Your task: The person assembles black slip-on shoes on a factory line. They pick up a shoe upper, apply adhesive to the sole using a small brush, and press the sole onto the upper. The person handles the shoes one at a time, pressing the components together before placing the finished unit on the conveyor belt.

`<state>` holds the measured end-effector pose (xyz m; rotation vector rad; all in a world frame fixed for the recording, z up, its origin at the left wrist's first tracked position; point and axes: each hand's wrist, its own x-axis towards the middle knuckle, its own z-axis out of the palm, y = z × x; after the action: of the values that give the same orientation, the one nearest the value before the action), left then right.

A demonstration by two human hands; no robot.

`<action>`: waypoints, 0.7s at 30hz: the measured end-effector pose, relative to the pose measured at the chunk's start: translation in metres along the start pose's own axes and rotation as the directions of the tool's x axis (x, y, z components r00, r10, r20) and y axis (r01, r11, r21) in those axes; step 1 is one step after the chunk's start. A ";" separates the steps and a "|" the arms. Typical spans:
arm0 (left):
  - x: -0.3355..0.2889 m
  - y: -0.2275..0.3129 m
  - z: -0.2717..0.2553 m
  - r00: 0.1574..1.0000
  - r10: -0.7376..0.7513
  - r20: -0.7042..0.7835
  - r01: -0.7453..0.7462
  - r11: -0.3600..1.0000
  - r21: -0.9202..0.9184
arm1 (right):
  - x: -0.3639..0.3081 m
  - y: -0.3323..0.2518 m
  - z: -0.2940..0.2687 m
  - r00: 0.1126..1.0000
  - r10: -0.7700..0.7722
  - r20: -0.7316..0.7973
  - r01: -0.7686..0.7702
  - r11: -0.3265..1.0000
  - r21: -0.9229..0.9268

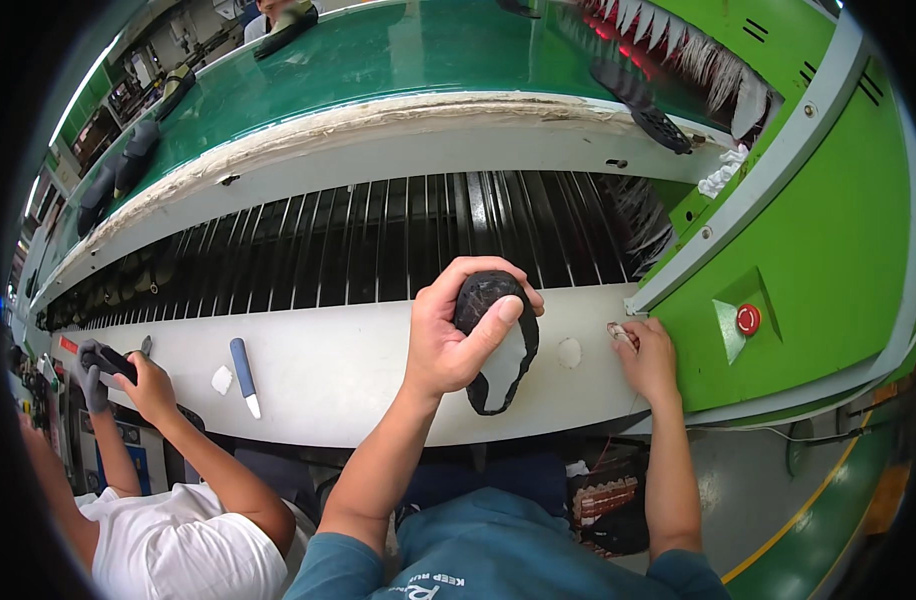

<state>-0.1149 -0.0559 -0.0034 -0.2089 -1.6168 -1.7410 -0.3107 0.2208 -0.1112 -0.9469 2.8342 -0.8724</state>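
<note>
My left hand (450, 335) is wrapped round a black shoe upper (485, 292), held up over the white work ledge (378, 400). The thumb presses across its dark, rounded end, and a pale grey surface edged in black shows below. My right hand (650, 358) rests at the ledge's right end, its fingers closed on a small whitish piece (618, 334) whose kind I cannot make out. A flat, round off-white patch (569, 352) lies on the ledge between my hands.
Beyond the ledge runs a row of metal rollers (378, 240), then a green conveyor belt (378, 50) carrying black shoe parts (638, 105). A green machine with a red stop button (747, 319) stands right. A blue-handled knife (243, 370) lies left, beside a co-worker (178, 540) handling a black piece.
</note>
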 end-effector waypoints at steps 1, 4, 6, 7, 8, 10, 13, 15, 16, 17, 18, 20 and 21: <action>0.000 -0.001 0.000 1.000 -0.001 0.006 0.001 1.000 0.008 | 0.000 -0.006 -0.004 1.000 -0.019 -0.023 0.019 0.999 0.039; -0.001 -0.003 0.000 1.000 0.010 0.025 -0.011 0.999 0.037 | 0.004 -0.034 -0.025 0.988 -0.078 -0.136 0.109 0.965 0.239; -0.003 -0.002 0.001 1.000 0.011 0.006 -0.011 1.000 0.022 | 0.005 -0.068 -0.047 0.983 -0.065 -0.173 0.146 0.846 0.513; -0.004 -0.002 0.002 1.000 0.012 0.002 -0.012 1.000 0.013 | 0.005 -0.090 -0.058 0.986 -0.042 -0.163 0.144 0.713 0.687; -0.004 -0.003 0.004 1.000 0.021 0.004 -0.021 0.999 0.029 | 0.006 -0.111 -0.070 0.972 -0.099 -0.214 0.226 0.656 0.720; -0.005 -0.003 0.008 0.999 0.036 0.009 -0.036 0.997 0.066 | 0.009 -0.148 -0.095 0.945 -0.208 -0.253 0.321 0.438 0.840; -0.005 -0.001 0.011 0.999 0.031 0.037 -0.034 0.995 0.099 | 0.023 -0.185 -0.111 0.885 -0.361 -0.294 0.299 -0.043 0.953; -0.007 0.001 0.013 0.999 0.025 0.047 -0.029 0.996 0.082 | 0.031 -0.211 -0.105 0.829 -0.402 -0.389 0.306 -0.256 0.917; -0.008 0.002 0.013 0.999 0.022 0.047 -0.025 0.997 0.072 | 0.034 -0.226 -0.103 0.798 -0.417 -0.434 0.316 -0.323 0.892; -0.009 0.006 0.013 0.999 0.027 0.045 -0.032 0.992 0.120 | 0.035 -0.238 -0.098 0.769 -0.422 -0.481 0.361 -0.335 0.871; -0.008 0.013 0.014 0.999 0.033 0.042 -0.039 0.985 0.169 | 0.037 -0.244 -0.095 0.763 -0.415 -0.496 0.392 -0.313 0.865; -0.009 0.016 0.015 0.999 0.031 0.034 -0.038 0.978 0.205 | 0.041 -0.252 -0.088 0.767 -0.385 -0.513 0.415 -0.311 0.855; -0.010 0.015 0.015 0.999 0.024 0.030 -0.029 0.981 0.193 | 0.043 -0.255 -0.084 0.778 -0.378 -0.502 0.388 -0.339 0.857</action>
<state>-0.1043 -0.0368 0.0053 -0.1611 -1.7828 -1.5551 -0.2235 0.0710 0.0984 -1.3491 0.6143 -2.4491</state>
